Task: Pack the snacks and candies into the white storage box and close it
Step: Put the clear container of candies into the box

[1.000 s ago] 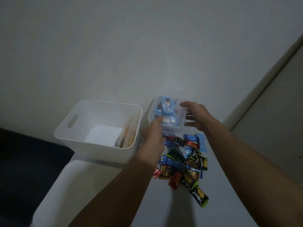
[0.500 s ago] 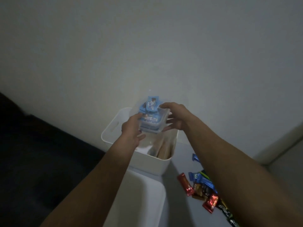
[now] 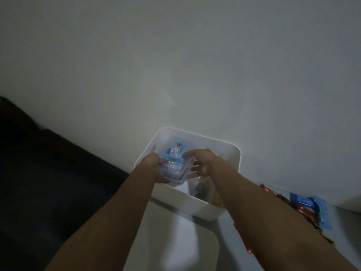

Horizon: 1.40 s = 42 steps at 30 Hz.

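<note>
We held a small clear tub [image 3: 173,169] of blue-wrapped candies [image 3: 174,152] just above the open white storage box [image 3: 197,210], at lower centre of the frame. Our left hand [image 3: 151,169] gripped its left side and our right hand [image 3: 203,163] its right, fingers curled round the edges. This looked like the loading step, with the tub partly inside the rim. Next, we judged, it wanted lowering flat beside the packets already standing at the box's right side. More loose snacks [image 3: 304,210] lay at lower right on the white surface [image 3: 341,231], not yet packed; the white lid [image 3: 175,249] lay below the box.
</note>
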Each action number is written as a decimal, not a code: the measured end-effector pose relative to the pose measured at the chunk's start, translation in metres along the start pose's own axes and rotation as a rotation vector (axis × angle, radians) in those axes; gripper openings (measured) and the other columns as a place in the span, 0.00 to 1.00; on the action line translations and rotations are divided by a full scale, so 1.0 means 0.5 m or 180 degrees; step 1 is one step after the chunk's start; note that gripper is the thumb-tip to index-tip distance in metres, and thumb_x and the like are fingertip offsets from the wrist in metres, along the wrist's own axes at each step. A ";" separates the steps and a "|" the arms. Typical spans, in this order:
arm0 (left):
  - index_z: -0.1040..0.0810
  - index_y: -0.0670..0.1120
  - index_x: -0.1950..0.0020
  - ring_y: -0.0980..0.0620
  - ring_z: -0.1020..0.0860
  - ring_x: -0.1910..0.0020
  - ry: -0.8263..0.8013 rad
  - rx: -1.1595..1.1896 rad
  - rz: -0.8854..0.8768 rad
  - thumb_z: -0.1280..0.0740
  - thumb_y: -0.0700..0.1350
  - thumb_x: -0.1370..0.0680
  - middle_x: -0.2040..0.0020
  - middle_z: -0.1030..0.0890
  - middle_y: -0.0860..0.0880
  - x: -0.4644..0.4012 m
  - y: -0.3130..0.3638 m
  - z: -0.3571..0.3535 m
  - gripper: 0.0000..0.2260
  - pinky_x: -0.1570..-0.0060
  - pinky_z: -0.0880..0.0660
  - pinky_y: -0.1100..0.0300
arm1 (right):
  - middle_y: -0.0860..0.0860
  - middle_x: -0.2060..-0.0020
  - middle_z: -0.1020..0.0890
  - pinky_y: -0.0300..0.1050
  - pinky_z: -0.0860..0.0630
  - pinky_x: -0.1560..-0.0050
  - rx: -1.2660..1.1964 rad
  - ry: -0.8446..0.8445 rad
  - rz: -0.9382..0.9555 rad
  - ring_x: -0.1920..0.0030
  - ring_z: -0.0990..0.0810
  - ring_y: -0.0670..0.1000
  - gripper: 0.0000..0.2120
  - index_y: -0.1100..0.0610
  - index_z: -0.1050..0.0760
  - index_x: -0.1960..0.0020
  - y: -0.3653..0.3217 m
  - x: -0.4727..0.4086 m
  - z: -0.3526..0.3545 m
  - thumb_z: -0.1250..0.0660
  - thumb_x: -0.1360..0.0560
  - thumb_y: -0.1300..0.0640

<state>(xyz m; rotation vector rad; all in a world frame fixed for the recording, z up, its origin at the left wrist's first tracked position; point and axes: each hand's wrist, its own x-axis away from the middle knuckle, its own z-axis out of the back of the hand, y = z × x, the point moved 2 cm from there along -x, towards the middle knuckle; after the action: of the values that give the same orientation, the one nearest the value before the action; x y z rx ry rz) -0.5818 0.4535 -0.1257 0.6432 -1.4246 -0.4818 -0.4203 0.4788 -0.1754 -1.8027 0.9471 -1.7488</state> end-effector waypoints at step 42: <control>0.38 0.43 0.25 0.44 0.23 0.37 0.0206 -0.2824 -0.3038 0.42 0.32 0.21 0.36 0.23 0.38 -0.245 0.071 0.082 0.25 0.41 0.24 0.46 | 0.61 0.50 0.19 0.63 0.18 0.58 0.0637 0.0198 -0.0089 0.52 0.18 0.62 0.18 0.65 0.24 0.45 0.089 -0.156 -0.050 0.25 0.29 0.57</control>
<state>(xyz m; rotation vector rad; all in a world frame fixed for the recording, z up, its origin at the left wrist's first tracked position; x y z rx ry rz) -0.6374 0.5555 -0.1924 0.5465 -0.6256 -1.6980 -0.4491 0.5107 -0.2583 -1.6506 0.7441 -1.8550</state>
